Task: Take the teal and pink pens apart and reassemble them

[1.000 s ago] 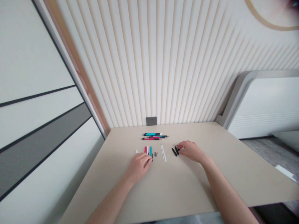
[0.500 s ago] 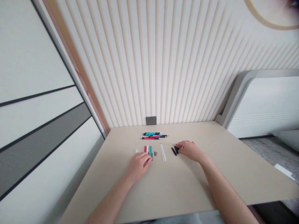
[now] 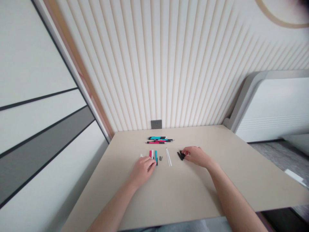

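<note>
Beige counter [image 3: 183, 193] carries all items. Left hand [image 3: 141, 170] lies curled narrow over the lower ends of the red, white and teal pen barrels [image 3: 153, 155]; grip cannot be confirmed. Right hand [image 3: 196, 156], fingers drawn narrow, touches the black pen parts [image 3: 181, 155]; grip likewise unconfirmed. Assembled pens [image 3: 158, 140] lie crosswise beyond. White strips [image 3: 168, 157] and small grey pieces [image 3: 160, 158] lie between the hands.
</note>
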The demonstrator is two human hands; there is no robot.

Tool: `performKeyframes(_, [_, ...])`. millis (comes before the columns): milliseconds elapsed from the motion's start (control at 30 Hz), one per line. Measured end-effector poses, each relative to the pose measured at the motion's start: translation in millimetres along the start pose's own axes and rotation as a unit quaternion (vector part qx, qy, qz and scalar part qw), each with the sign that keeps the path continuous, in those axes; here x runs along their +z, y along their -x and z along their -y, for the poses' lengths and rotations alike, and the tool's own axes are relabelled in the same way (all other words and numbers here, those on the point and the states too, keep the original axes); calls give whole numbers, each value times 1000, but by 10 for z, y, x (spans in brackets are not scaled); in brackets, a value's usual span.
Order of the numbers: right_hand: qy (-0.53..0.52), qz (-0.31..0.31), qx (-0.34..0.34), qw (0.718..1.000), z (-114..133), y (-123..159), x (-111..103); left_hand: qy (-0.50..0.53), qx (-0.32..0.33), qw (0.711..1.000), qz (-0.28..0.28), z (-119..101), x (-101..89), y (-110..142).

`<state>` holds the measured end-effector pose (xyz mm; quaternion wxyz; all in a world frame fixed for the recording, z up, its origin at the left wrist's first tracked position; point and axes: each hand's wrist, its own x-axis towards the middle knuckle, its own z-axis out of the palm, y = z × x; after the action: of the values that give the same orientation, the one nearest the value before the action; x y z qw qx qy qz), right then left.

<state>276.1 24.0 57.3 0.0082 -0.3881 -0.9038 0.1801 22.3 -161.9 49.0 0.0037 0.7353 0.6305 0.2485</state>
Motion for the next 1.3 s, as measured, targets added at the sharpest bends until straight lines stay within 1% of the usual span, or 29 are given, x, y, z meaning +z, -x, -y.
performKeyframes(133, [-19, -2, 3, 1000, 20, 10, 0, -1, 0, 1000, 4, 5, 3, -4])
performKeyframes(300, [-39, 10, 6, 999, 44, 32, -30, -2, 0, 1000, 8, 13, 2, -7])
performKeyframes(433, [-39, -20, -13, 999, 45, 39, -33, -2, -1, 1000, 12, 17, 7, -5])
performKeyframes(700, [-35, -3, -54, 998, 95, 19, 19, 0, 0, 1000, 8, 2, -6, -9])
performKeyframes(1067, [-16, -15, -40, 999, 105, 0, 43, -2, 0, 1000, 16, -3, -19, -3])
performKeyframes(1300, [-13, -4, -39, 999, 129, 20, 19, -3, 3, 1000, 16, 4, -20, -3])
